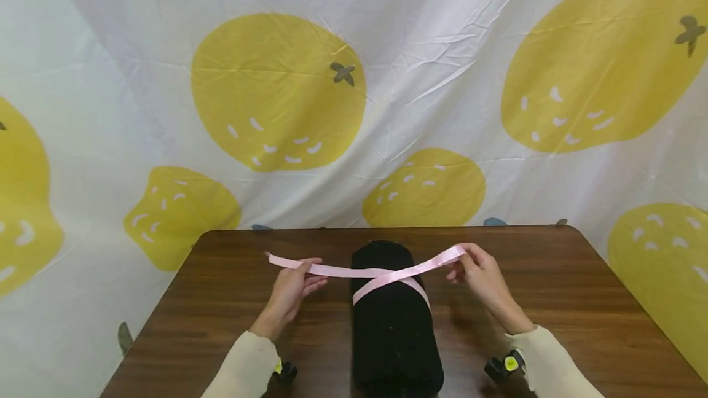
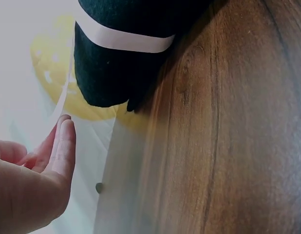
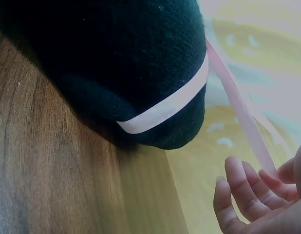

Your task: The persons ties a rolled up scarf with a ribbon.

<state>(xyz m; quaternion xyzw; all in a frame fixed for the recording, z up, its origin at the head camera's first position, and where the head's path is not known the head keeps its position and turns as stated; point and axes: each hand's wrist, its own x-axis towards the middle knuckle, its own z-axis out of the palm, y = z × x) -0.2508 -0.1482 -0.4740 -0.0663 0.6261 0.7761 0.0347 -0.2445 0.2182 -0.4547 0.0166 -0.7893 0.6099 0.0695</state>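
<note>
A rolled black knitted cloth (image 1: 394, 318) lies lengthwise on the brown wooden table (image 1: 221, 300). A pink ribbon (image 1: 381, 274) runs round the roll and crosses on top of it. My left hand (image 1: 293, 290) pinches the ribbon end that leads out to the left. My right hand (image 1: 480, 269) pinches the other end out to the right. Both ends are held taut just above the table. The left wrist view has the roll (image 2: 126, 53), the ribbon band (image 2: 122, 39) and my fingers (image 2: 60, 146). In the right wrist view are the roll (image 3: 121, 63), the ribbon (image 3: 238, 109) and my fingers (image 3: 243, 192).
A white curtain with big yellow fruit prints (image 1: 276, 91) hangs right behind the table's far edge. Small black wrist-camera mounts (image 1: 504, 366) sit near both of my cream sleeves at the table's near side.
</note>
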